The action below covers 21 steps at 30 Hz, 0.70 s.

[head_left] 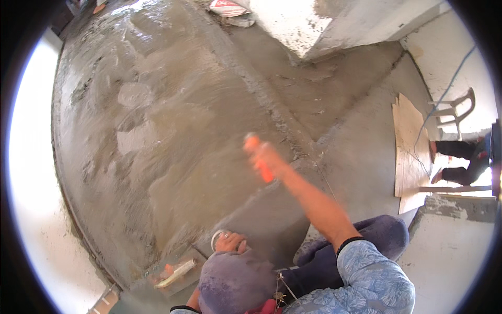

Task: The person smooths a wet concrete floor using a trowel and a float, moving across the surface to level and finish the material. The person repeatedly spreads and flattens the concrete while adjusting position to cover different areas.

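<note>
The orange-handled tool [260,159] sits near the middle of the view, over the wet grey screed [172,136], right at the raised ridge where the rough, freshly spread mortar meets the smoother strip to the right. It is blurred, so its blade cannot be made out. Nothing stands between it and the surface. Nearer the person, a wooden float with an orange grip [175,273] lies on the mortar, just beside a sandalled foot [230,242] and a bent knee. Well off to the right lie plywood sheets [410,152], a white plastic chair [455,110], and another person's legs [460,157]. The right hand [266,156] is closed around the orange handle, fingers wrapped, with the bare forearm stretched forward and up from a blue patterned sleeve [371,277]. The left hand stays hidden below the knee.
</note>
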Motion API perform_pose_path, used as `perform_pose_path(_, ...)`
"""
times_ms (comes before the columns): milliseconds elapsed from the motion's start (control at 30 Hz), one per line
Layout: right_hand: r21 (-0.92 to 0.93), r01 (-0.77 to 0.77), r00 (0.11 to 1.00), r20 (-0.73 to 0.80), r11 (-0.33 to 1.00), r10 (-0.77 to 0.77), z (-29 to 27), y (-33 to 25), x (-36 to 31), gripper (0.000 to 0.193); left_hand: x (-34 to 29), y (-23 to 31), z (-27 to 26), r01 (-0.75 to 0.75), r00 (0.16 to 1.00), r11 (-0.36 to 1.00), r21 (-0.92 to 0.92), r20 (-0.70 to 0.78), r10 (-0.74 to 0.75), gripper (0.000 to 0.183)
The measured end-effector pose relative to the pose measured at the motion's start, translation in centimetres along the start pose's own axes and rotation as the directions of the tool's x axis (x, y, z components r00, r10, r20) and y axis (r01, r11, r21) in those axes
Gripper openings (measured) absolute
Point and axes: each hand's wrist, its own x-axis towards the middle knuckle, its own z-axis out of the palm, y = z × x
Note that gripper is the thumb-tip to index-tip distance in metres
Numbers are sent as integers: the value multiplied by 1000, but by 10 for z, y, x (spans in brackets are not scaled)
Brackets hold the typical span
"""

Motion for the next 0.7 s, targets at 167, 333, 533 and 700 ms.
perform_pose_path(167, 119, -265, 902, 381, 957, 203, 123, 62, 2, 31, 2, -11, 17, -72, 997, 997, 32, 35, 71, 6)
perform_pose_path(333, 236, -370, 911, 283, 899, 301, 143, 65, 25, 31, 2, -4, 5, -51, 994, 997, 59, 101, 45, 7)
perform_pose_path(533, 152, -163, 986, 14, 975, 163, 89, 41, 40, 31, 5, -3, 9, -57, 998, 998, 19, 36, 56, 10)
perform_pose_path(700, 92, -108, 993, -41, 990, 112, 17, 8, 17, 28, 3, -3, 4, -50, 995, 996, 73, 88, 44, 9)
